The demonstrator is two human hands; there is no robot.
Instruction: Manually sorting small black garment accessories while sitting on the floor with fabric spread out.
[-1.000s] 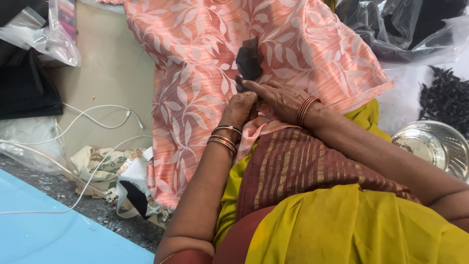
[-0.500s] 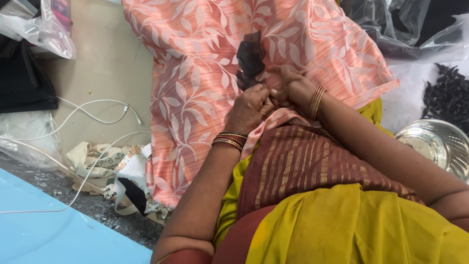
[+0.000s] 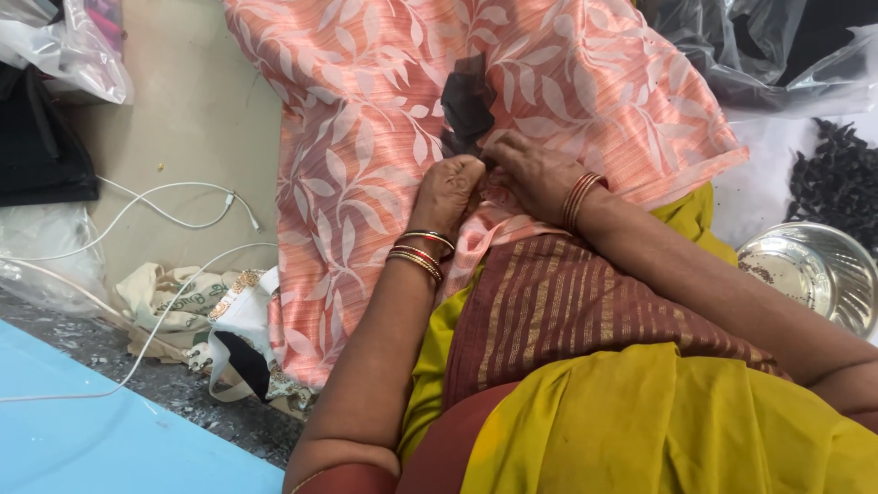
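Pinching peach cloth (image 3: pixel 366 137) with left hand (image 3: pixel 448 192), right hand (image 3: pixel 535 174)

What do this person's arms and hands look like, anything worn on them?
Both forearms are bare. The left hand has a stack of thin gold and red bangles at the wrist; the right hand wears a few copper-red bangles. No gloves show.

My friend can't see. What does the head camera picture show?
Two hands, left hand and right hand, pinch a small black patch on peach leaf-print cloth spread over a lap. White cables lie left, a steel bowl right.
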